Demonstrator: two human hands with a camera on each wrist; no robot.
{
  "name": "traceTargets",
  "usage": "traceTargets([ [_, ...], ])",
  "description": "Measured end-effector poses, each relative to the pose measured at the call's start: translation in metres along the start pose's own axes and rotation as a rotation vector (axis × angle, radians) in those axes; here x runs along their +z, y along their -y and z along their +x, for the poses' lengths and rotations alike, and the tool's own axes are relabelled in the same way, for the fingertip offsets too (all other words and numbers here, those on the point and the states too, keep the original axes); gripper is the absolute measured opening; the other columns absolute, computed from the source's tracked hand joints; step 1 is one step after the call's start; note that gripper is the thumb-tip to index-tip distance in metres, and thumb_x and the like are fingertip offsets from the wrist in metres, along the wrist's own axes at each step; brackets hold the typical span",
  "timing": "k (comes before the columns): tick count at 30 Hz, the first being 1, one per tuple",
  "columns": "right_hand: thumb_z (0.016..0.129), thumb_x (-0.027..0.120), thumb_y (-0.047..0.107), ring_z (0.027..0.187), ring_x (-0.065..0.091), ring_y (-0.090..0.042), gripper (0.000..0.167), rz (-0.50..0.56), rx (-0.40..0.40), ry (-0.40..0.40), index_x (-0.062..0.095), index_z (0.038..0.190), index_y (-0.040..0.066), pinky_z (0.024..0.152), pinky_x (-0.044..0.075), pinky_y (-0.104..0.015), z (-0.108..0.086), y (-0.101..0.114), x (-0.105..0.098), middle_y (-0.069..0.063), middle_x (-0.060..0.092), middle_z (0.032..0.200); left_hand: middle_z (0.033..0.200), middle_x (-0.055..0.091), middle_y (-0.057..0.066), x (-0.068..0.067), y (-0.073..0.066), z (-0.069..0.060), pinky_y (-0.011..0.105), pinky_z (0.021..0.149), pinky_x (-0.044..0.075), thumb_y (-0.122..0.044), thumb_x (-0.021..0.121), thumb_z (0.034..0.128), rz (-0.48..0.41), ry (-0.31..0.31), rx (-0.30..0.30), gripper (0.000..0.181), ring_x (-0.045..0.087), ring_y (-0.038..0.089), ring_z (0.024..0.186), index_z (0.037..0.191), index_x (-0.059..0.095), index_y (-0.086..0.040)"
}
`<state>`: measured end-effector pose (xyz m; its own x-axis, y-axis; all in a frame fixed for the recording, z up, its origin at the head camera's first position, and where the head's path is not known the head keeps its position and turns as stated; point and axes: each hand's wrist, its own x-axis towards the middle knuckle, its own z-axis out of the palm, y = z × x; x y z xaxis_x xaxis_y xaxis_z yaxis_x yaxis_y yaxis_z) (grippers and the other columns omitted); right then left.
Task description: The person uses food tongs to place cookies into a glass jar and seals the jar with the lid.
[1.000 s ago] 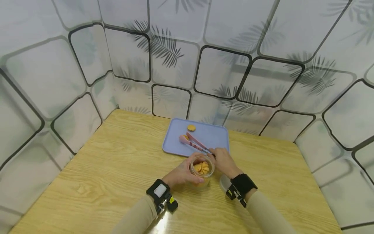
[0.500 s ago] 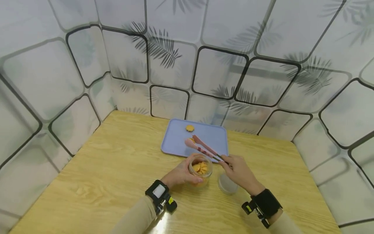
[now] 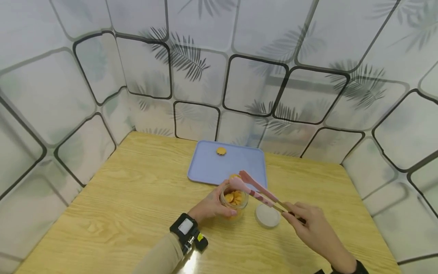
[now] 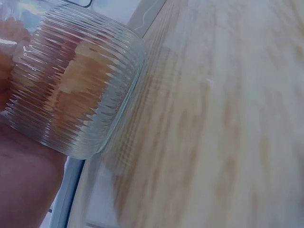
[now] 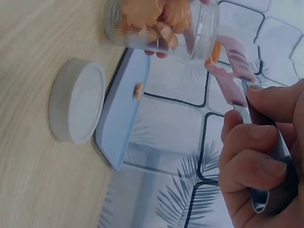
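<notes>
My left hand (image 3: 211, 205) grips a clear glass jar (image 3: 242, 209) that holds several flower-shaped cookies (image 3: 234, 197). The jar's ribbed side (image 4: 95, 85) fills the upper left of the left wrist view. With curled fingers my right hand (image 3: 313, 228) holds pink-tipped metal tongs (image 3: 261, 195). Between the tong tips is one orange-yellow cookie (image 5: 213, 53), just above the jar's mouth and apart from the cookies inside. Another cookie (image 3: 221, 151) lies on the blue tray (image 3: 244, 160) behind the jar.
A round whitish lid (image 3: 267, 216) lies on the wooden table (image 3: 137, 190), right of the jar and below the tongs. Patterned curtains (image 3: 198, 76) enclose the table at the back and sides.
My right hand has drawn back toward me and to the right, lifting the tongs and cookie from the tray to the jar's mouth. The lid is uncovered. The left hand stays put.
</notes>
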<state>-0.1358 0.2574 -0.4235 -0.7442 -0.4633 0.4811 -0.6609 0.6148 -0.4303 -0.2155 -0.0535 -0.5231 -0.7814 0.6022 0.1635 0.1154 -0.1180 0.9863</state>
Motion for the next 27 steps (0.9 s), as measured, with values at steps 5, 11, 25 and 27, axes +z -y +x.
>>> traceTargets([
  [5, 0.083, 0.076, -0.008, 0.054, 0.03, 0.01, 0.031, 0.019, -0.026, -0.006, 0.077, 0.112, 0.001, 0.045, 0.03, -0.007, -0.013, 0.009, -0.002, 0.021, 0.049, 0.07, 0.137, 0.053, 0.007, 0.0, 0.0, 0.0, 0.024, 0.095, 0.049, -0.005, 0.081, 0.0835, -0.006, -0.004, -0.006, 0.079, 0.054, 0.015, 0.118, 0.148, 0.039, -0.024],
  [11, 0.082, 0.075, -0.009, 0.054, 0.028, 0.012, 0.034, 0.023, -0.048, 0.007, 0.076, 0.114, 0.001, 0.046, 0.029, -0.006, -0.023, 0.016, -0.01, 0.022, 0.046, 0.07, 0.147, 0.05, 0.003, 0.0, 0.004, 0.002, 0.024, 0.1, 0.046, -0.007, 0.083, 0.0808, 0.009, -0.003, 0.045, 0.08, 0.051, 0.015, 0.123, 0.148, 0.042, -0.023],
  [25, 0.086, 0.072, -0.009, 0.053, 0.035, 0.01, 0.031, 0.096, 0.02, 0.055, 0.074, 0.115, -0.001, 0.044, 0.034, -0.011, -0.029, 0.013, -0.017, 0.018, 0.052, 0.07, 0.149, 0.049, 0.008, 0.0, 0.003, 0.001, 0.022, 0.103, 0.045, -0.004, 0.081, 0.0808, -0.006, 0.004, 0.064, 0.079, 0.044, 0.019, 0.138, 0.148, 0.041, -0.017],
  [27, 0.089, 0.071, -0.007, 0.05, 0.034, 0.008, 0.028, 0.123, 0.095, 0.07, 0.074, 0.116, 0.001, 0.042, 0.034, -0.014, -0.026, 0.01, -0.02, 0.017, 0.05, 0.066, 0.148, 0.05, 0.008, 0.0, 0.002, 0.001, 0.022, 0.105, 0.043, -0.004, 0.082, 0.0806, -0.004, -0.003, 0.059, 0.08, 0.045, 0.018, 0.137, 0.148, 0.041, -0.016],
])
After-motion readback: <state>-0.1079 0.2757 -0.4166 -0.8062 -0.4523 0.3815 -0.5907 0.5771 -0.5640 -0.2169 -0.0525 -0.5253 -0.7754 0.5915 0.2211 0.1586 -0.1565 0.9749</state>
